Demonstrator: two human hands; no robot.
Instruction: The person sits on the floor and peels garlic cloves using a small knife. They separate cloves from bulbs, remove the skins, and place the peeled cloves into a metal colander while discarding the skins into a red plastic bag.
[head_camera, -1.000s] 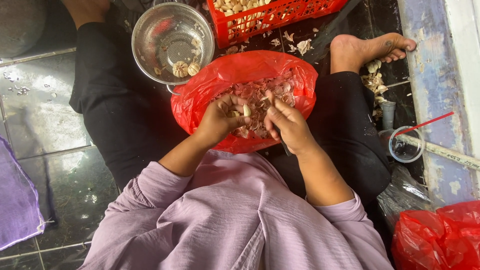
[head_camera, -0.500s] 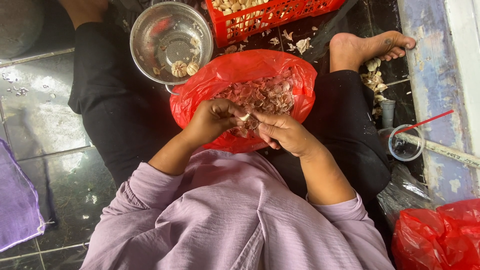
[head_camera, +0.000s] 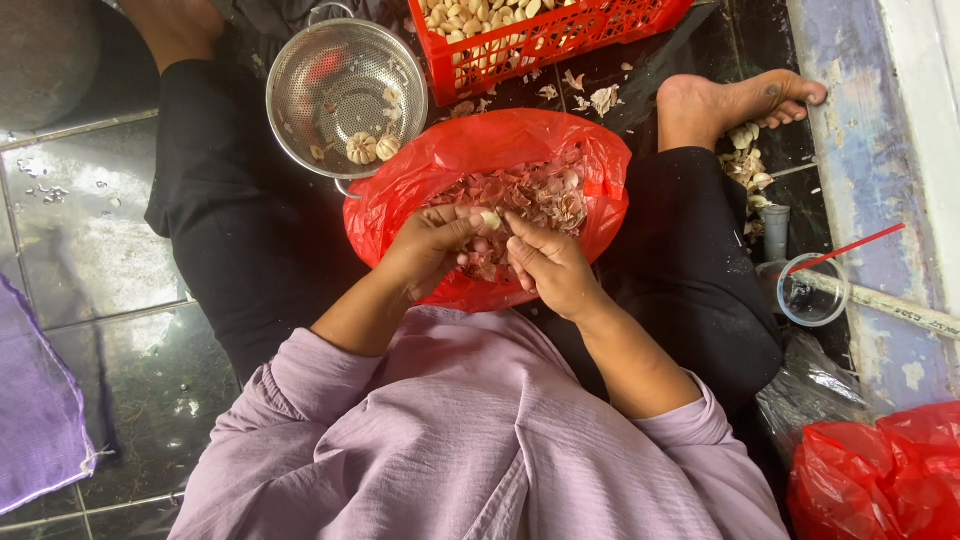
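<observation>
I sit cross-legged on a dark tiled floor with a red plastic bag (head_camera: 400, 190) of garlic skins in my lap. My left hand (head_camera: 432, 243) pinches a pale garlic clove (head_camera: 491, 219) over the bag's mouth. Close beside it, my right hand (head_camera: 548, 265) has its fingers curled against the same clove; whether it also holds a small tool, I cannot tell. Pinkish peels (head_camera: 545, 190) fill the bag beyond my fingers.
A metal colander (head_camera: 300, 100) with a few garlic pieces stands at the upper left. A red crate (head_camera: 560, 35) of cloves lies beyond the bag. A clear cup with a red straw (head_camera: 812, 290) and another red bag (head_camera: 880, 480) are at the right. Purple cloth (head_camera: 35, 400) lies left.
My hands have drawn closer together over the bag and turned the clove between the fingers. The bag and colander stay put.
</observation>
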